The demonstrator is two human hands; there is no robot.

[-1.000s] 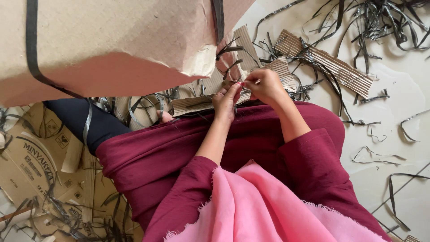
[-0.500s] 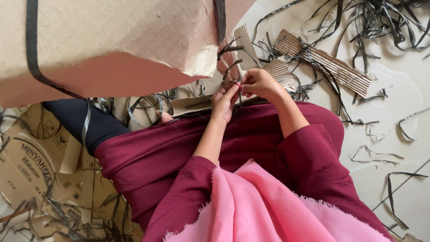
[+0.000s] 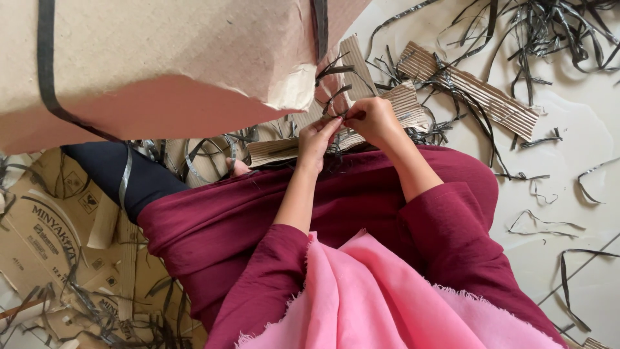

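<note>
Left hand point(image 3: 318, 137) and right hand point(image 3: 369, 120) pinch a dark strap point(image 3: 336, 97) below the big cardboard box point(image 3: 161, 58); best gripped close, pulled evenly

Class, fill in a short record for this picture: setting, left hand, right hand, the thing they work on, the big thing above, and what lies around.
Setting: person seated on a pale floor, seen from above
Left hand: pinching a dark strap strip
Right hand: pinching the same strip, fingertips meeting the left
Above: large cardboard box bound with a black strap
Around: corrugated cardboard pieces, loose strap offcuts, flattened carton
</note>
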